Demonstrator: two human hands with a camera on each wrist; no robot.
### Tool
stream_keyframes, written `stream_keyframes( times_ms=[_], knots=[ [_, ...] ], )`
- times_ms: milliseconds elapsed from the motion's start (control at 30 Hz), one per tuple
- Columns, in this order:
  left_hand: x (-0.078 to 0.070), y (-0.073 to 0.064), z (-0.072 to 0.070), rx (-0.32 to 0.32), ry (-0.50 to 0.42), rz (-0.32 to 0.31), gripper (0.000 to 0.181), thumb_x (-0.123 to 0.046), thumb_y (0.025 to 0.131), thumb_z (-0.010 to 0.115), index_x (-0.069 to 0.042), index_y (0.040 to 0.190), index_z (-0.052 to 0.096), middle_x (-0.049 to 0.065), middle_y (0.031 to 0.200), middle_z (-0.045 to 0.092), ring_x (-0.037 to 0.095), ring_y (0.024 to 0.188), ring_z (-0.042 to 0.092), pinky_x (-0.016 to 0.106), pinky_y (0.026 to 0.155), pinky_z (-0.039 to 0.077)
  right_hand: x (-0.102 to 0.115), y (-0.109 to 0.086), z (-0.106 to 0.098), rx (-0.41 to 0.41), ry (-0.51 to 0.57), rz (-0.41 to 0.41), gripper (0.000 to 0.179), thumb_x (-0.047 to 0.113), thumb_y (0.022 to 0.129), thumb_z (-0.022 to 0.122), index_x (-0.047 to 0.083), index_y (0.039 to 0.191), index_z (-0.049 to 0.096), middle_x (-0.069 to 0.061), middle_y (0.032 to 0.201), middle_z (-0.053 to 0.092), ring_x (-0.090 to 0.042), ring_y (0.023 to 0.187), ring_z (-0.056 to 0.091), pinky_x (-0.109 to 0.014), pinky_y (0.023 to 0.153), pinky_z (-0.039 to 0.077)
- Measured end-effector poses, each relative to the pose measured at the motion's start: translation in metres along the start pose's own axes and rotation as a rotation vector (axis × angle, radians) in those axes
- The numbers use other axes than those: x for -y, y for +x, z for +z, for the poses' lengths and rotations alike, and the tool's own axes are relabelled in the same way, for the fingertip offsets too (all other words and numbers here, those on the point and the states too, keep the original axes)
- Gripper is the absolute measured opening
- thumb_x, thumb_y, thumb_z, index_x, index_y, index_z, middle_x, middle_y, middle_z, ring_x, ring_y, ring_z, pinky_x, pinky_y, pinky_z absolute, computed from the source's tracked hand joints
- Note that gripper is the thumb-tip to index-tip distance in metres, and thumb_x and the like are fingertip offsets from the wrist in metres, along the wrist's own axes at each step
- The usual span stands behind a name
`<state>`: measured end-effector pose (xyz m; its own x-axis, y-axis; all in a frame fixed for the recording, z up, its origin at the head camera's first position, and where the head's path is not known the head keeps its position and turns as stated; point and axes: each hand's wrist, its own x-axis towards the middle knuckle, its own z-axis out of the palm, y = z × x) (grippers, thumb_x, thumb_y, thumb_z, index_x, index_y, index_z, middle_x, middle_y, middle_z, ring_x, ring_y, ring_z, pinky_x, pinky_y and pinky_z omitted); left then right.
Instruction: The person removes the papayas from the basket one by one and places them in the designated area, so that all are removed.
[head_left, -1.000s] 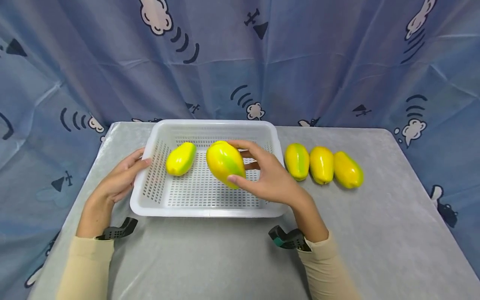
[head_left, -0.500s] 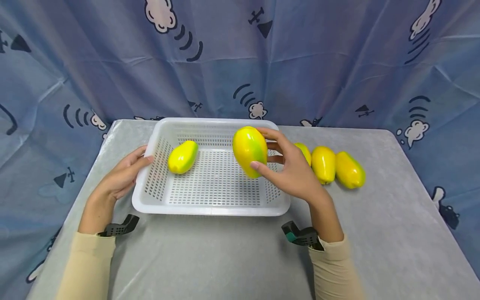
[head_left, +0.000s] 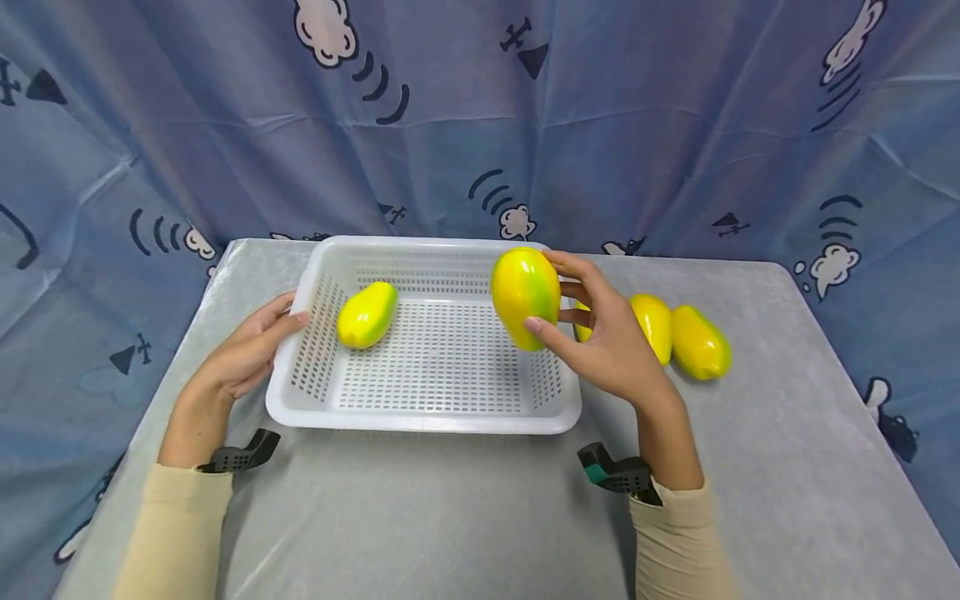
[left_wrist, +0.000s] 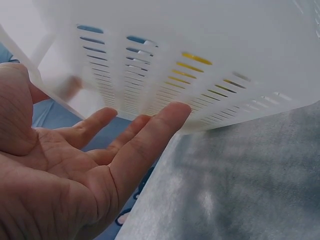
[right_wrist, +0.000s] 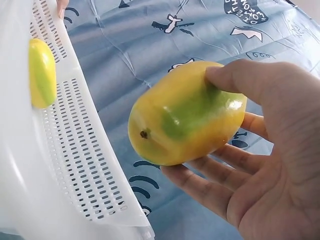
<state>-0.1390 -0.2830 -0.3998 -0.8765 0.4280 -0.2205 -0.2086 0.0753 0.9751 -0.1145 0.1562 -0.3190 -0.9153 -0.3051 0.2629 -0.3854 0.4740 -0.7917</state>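
My right hand holds a glossy yellow-green papaya between thumb and fingers, above the right side of a white plastic basket. In the right wrist view the held papaya shows a dark spot at one end. A second papaya lies inside the basket at the left. My left hand grips the basket's left rim, thumb over the edge. From the left wrist view, the fingers of that hand lie along the outside of the slotted wall.
Right of the basket, several more papayas lie in a row on the grey table. The rightmost papaya shows whole; the middle papaya and the one nearest the basket are partly behind my right hand. A blue patterned curtain hangs behind the table.
My right hand has lifted the held papaya and carried it rightward, from over the basket's middle to its right side. The left hand stays on the rim.
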Motion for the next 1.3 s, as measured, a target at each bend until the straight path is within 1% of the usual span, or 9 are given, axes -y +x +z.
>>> stream_keyframes(
  times_ms=[133, 367, 600, 700, 867, 1000, 1100, 1300],
  knots=[
    [-0.001, 0.002, 0.001, 0.001, 0.003, -0.006, 0.064, -0.032, 0.110, 0.042, -0.017, 0.163, 0.010, 0.012, 0.139, 0.052, 0.023, 0.112, 0.070, 0.048, 0.084, 0.061, 0.000, -0.001, -0.001, -0.002, 0.010, 0.007, 0.076, 0.018, 0.088, 0.079, 0.037, 0.150, 0.040, 0.007, 0.150, 0.049, -0.016, 0.124, 0.060, -0.016, 0.091, 0.054],
    [-0.002, 0.001, 0.002, -0.028, 0.018, -0.032, 0.064, -0.034, 0.109, 0.042, -0.019, 0.163, 0.011, 0.018, 0.143, 0.046, 0.021, 0.111, 0.070, 0.048, 0.085, 0.061, -0.004, -0.002, -0.006, -0.012, 0.007, 0.025, 0.074, 0.017, 0.089, 0.078, 0.034, 0.151, 0.040, 0.005, 0.150, 0.049, -0.017, 0.124, 0.060, -0.014, 0.091, 0.053],
    [-0.003, 0.004, 0.001, -0.024, 0.027, -0.039, 0.063, -0.035, 0.109, 0.041, -0.019, 0.163, 0.011, 0.023, 0.146, 0.043, 0.021, 0.112, 0.070, 0.048, 0.085, 0.060, -0.008, -0.018, -0.012, -0.033, -0.019, 0.074, 0.074, 0.018, 0.089, 0.078, 0.036, 0.150, 0.041, 0.006, 0.149, 0.050, -0.017, 0.122, 0.061, -0.011, 0.090, 0.052],
    [-0.003, 0.004, 0.002, -0.030, 0.028, -0.040, 0.064, -0.036, 0.109, 0.042, -0.019, 0.163, 0.012, 0.023, 0.146, 0.043, 0.021, 0.111, 0.070, 0.047, 0.086, 0.061, -0.010, -0.024, -0.014, -0.033, -0.029, 0.090, 0.074, 0.017, 0.089, 0.078, 0.036, 0.150, 0.041, 0.004, 0.148, 0.051, -0.018, 0.123, 0.060, -0.009, 0.090, 0.051],
    [-0.003, 0.002, 0.002, -0.056, 0.043, -0.047, 0.064, -0.036, 0.109, 0.042, -0.020, 0.163, 0.013, 0.021, 0.146, 0.043, 0.019, 0.110, 0.070, 0.045, 0.085, 0.061, -0.012, -0.030, -0.017, -0.042, -0.051, 0.108, 0.074, 0.018, 0.089, 0.078, 0.033, 0.150, 0.041, 0.001, 0.147, 0.052, -0.019, 0.122, 0.060, -0.008, 0.089, 0.050],
    [-0.003, 0.001, 0.001, -0.057, 0.043, -0.046, 0.064, -0.037, 0.109, 0.043, -0.021, 0.163, 0.013, 0.023, 0.147, 0.042, 0.019, 0.110, 0.070, 0.046, 0.085, 0.061, -0.014, -0.032, -0.018, -0.059, -0.084, 0.118, 0.074, 0.020, 0.088, 0.079, 0.033, 0.151, 0.041, 0.000, 0.148, 0.051, -0.021, 0.123, 0.061, -0.007, 0.088, 0.049],
    [-0.002, 0.002, 0.002, -0.055, 0.033, -0.049, 0.064, -0.037, 0.109, 0.042, -0.021, 0.163, 0.013, 0.022, 0.147, 0.042, 0.019, 0.111, 0.070, 0.046, 0.085, 0.061, -0.016, -0.033, -0.019, -0.061, -0.101, 0.115, 0.074, 0.021, 0.088, 0.079, 0.033, 0.151, 0.041, 0.000, 0.149, 0.051, -0.021, 0.123, 0.061, -0.007, 0.088, 0.049],
    [-0.004, 0.003, 0.003, -0.041, 0.024, -0.040, 0.063, -0.034, 0.109, 0.041, -0.016, 0.162, 0.013, 0.022, 0.145, 0.043, 0.020, 0.111, 0.070, 0.047, 0.084, 0.061, -0.016, -0.037, -0.023, -0.066, -0.117, 0.126, 0.074, 0.022, 0.089, 0.078, 0.033, 0.152, 0.040, 0.000, 0.148, 0.052, -0.021, 0.123, 0.060, -0.006, 0.088, 0.048]
  ],
)
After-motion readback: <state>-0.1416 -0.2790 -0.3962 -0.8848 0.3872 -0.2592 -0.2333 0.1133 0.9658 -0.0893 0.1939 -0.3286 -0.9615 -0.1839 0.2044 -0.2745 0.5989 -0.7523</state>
